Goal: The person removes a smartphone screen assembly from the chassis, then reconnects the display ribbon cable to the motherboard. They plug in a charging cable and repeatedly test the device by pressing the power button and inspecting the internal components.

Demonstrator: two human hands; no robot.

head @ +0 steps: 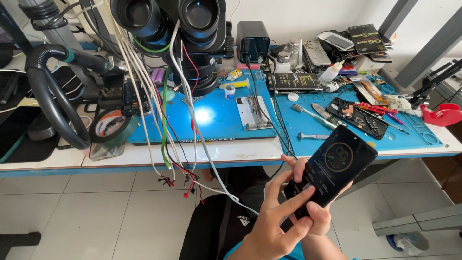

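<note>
Hands (288, 212) on black package (332, 168) (gold ring)

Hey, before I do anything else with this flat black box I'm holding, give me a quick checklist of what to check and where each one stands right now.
1. Hold on the flat black box: ok. The left hand and the right hand both have fingers on its lower end.
2. Box away from the bench: ok. It is held in the air in front of the bench edge.
3. Box sealed or open: cannot tell; only the printed face shows.
4. Loose cables: not ok. They hang off the bench close beside the left hand.
5. Free spot on the blue mat: ok, bare and lit under the microscope.
</note>
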